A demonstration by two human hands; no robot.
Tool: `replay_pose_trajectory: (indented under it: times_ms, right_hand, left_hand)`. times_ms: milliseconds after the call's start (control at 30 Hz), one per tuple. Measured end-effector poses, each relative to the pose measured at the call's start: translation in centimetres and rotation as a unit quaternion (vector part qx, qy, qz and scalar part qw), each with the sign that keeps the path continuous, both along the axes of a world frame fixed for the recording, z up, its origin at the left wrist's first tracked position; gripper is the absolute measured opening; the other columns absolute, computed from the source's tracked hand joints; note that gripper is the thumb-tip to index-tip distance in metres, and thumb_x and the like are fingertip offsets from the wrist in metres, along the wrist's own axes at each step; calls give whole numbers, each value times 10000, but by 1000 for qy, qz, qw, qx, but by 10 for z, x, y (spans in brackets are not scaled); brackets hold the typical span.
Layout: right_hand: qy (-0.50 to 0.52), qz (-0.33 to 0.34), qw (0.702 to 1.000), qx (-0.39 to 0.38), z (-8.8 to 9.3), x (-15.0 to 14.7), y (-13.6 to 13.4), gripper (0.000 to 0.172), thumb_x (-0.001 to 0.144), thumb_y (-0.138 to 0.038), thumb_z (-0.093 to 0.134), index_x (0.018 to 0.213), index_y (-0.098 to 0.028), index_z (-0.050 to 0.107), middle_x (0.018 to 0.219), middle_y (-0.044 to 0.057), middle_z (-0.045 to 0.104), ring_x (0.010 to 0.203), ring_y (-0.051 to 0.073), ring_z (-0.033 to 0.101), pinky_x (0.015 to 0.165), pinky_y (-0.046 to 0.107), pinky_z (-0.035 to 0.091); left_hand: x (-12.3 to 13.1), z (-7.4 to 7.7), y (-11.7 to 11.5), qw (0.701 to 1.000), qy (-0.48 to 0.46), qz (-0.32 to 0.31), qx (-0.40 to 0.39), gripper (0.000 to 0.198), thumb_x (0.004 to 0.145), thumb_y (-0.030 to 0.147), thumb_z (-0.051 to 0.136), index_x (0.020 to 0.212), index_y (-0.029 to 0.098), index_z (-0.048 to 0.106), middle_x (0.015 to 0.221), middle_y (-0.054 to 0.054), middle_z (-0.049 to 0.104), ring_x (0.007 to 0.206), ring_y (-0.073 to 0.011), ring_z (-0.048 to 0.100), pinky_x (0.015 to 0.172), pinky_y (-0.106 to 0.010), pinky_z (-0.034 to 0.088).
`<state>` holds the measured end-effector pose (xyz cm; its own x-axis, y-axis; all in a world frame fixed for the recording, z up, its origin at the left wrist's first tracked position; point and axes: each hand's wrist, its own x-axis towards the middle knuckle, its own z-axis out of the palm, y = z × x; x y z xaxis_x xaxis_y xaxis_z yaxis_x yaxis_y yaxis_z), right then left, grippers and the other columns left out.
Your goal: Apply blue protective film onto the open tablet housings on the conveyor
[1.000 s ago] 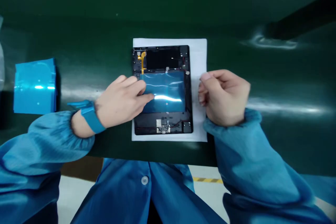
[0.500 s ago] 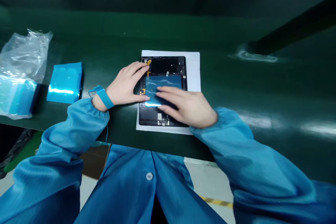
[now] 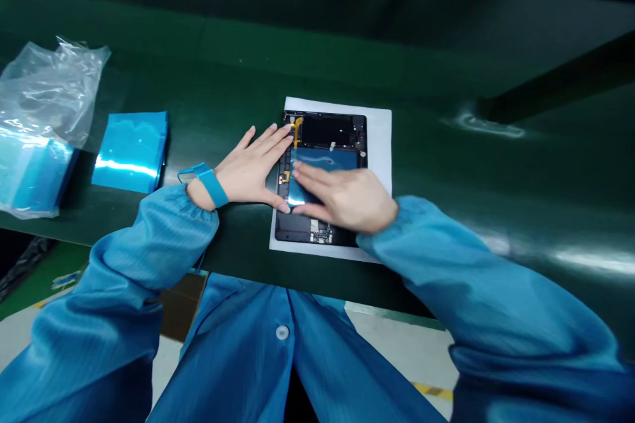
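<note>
An opened tablet (image 3: 292, 228) lies on a white sheet (image 3: 380, 145), its inner parts and an orange ribbon cable (image 3: 297, 129) showing. A glossy blue film (image 3: 330, 158) covers the middle of the tablet. My left hand (image 3: 253, 168) is spread at the tablet's left edge, its fingers near the ribbon cable and its thumb by the film's lower left corner. Across the film rests my right hand (image 3: 344, 198), fingers stretched to the left and lying flat on it. The palm hides part of the film and of the tablet's right side.
Left of my hands, a stack of blue films (image 3: 131, 152) lies on the dark green table (image 3: 238, 244). Farther left is a clear plastic bag (image 3: 49, 99) with more blue films inside. A dark post (image 3: 555, 86) rises at the right. The table's front edge runs before me.
My right hand has slid a little left along the film. My left thumb has moved down toward the film's lower corner, and its fingers are more spread. The whole view has shifted slightly.
</note>
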<state>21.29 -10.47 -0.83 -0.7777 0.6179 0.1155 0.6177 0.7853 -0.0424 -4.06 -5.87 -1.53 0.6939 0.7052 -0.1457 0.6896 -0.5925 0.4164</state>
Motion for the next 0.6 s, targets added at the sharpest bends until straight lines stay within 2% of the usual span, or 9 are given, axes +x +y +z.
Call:
replay_pose_trajectory:
  times_ms: [67, 133, 267, 333, 400, 467, 533, 600]
  right_hand:
    - [3, 25, 1000, 1, 1, -1, -16, 735, 1039, -675, 413, 1378, -86, 693, 1452, 144, 651, 786, 221, 773, 637, 348, 551]
    - [13, 14, 1000, -3, 3, 2, -19, 689, 1049, -649, 417, 1357, -107, 711, 1425, 128, 677, 805, 217, 778, 649, 339, 556]
    - [15, -111, 994, -2, 3, 17, -1, 638, 1073, -584, 397, 1422, -124, 668, 1455, 125, 661, 1001, 266, 778, 712, 348, 565]
    - [0, -139, 990, 3, 2, 22, 4, 655, 1070, -594, 393, 1438, -119, 655, 1477, 129, 642, 977, 276, 779, 697, 363, 560]
    - [-15, -109, 994, 1, 1, 21, -2, 699, 1051, -634, 414, 1438, -102, 652, 1483, 146, 631, 882, 262, 780, 674, 371, 561]
    - [-13, -49, 999, -3, 1, 15, -16, 727, 1034, -661, 438, 1410, -82, 668, 1470, 164, 636, 802, 233, 768, 663, 364, 570]
    - [2, 11, 1000, -5, 2, 9, -31, 676, 1041, -636, 455, 1359, -93, 704, 1443, 152, 660, 749, 198, 753, 656, 342, 575]
    - [23, 41, 999, 3, 2, 10, -40, 598, 1050, -590, 479, 1321, -120, 730, 1417, 125, 683, 728, 176, 748, 656, 321, 579]
  left_hand:
    - [0, 0, 0, 1000, 0, -2, 2, 1317, 737, 959, 558, 1676, 102, 213, 1759, -211, 140, 1645, -428, 99, 1329, -609, 23]
    - [1, -1, 0, 1000, 0, -2, 5, 1317, 736, 956, 563, 1677, 105, 209, 1758, -211, 146, 1642, -433, 105, 1327, -615, 26]
    - [1, -1, 1, 1000, 7, -1, 8, 1377, 688, 961, 611, 1682, 106, 189, 1760, -212, 138, 1640, -444, 99, 1324, -624, 24]
    - [1, -1, 1, 1000, 11, -1, 6, 1410, 665, 966, 626, 1683, 97, 182, 1762, -215, 121, 1643, -441, 87, 1326, -618, 17]
    - [1, -1, 1, 1000, 12, -1, 4, 1405, 669, 968, 619, 1684, 100, 182, 1762, -211, 119, 1644, -436, 84, 1328, -614, 15]
    - [1, 0, 1, 1000, 10, -4, 3, 1368, 698, 964, 593, 1685, 110, 184, 1763, -202, 129, 1646, -427, 86, 1331, -608, 15]
    - [0, 0, 1, 1000, 11, -5, 4, 1337, 726, 958, 567, 1685, 108, 186, 1763, -200, 132, 1648, -420, 84, 1333, -605, 17]
    - [-1, 0, 1, 1000, 12, -3, 7, 1325, 738, 954, 558, 1685, 105, 186, 1762, -203, 134, 1649, -416, 85, 1332, -607, 18]
